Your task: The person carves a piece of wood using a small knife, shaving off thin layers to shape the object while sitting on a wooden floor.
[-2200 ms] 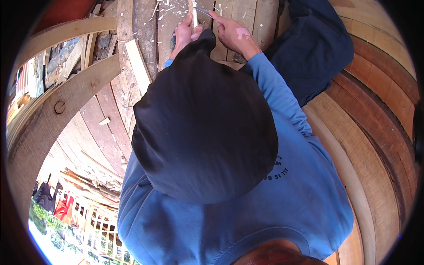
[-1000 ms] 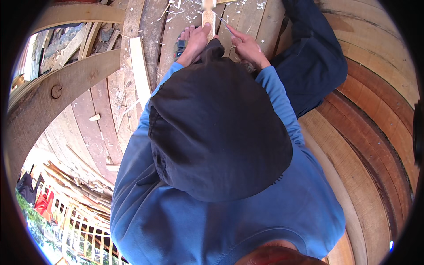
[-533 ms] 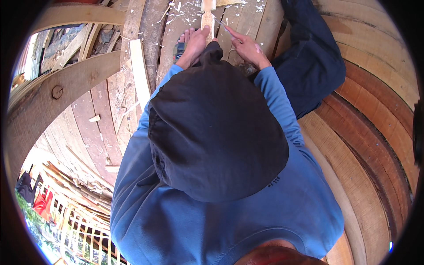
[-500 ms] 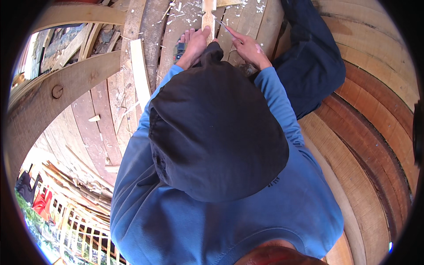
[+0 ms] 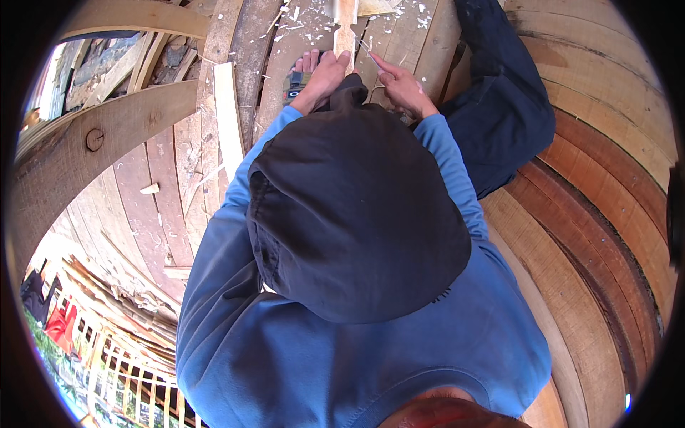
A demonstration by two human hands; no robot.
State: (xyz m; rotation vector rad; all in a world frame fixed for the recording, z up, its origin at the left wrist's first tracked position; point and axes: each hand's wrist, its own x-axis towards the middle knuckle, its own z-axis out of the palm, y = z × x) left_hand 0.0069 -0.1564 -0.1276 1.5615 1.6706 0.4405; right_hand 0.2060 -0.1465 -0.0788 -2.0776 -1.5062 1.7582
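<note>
At the top of the view lies a pale piece of wood [image 5: 344, 41] with a notched, narrow neck. My left hand [image 5: 323, 80] is closed on its near end, the thumb lying along the top. My right hand [image 5: 404, 90] grips a knife [image 5: 364, 46], index finger stretched toward the thin blade. The blade points up and left and stands a little apart from the wood's right side. Inside my fist the handle is hidden. Dark cloth covers the lower end of the wood.
Pale shavings [image 5: 291, 13] litter the plank floor [image 5: 245, 68]. My sandalled foot [image 5: 294, 84] is beside my left hand. A light wooden strip [image 5: 228, 118] lies to the left. Curved timbers [image 5: 107, 121] rise at the left, and curved planks [image 5: 599, 178] line the right.
The knife blade has come away from the wood's notch, back toward the right. The wood and my left hand appear slightly farther right in the view.
</note>
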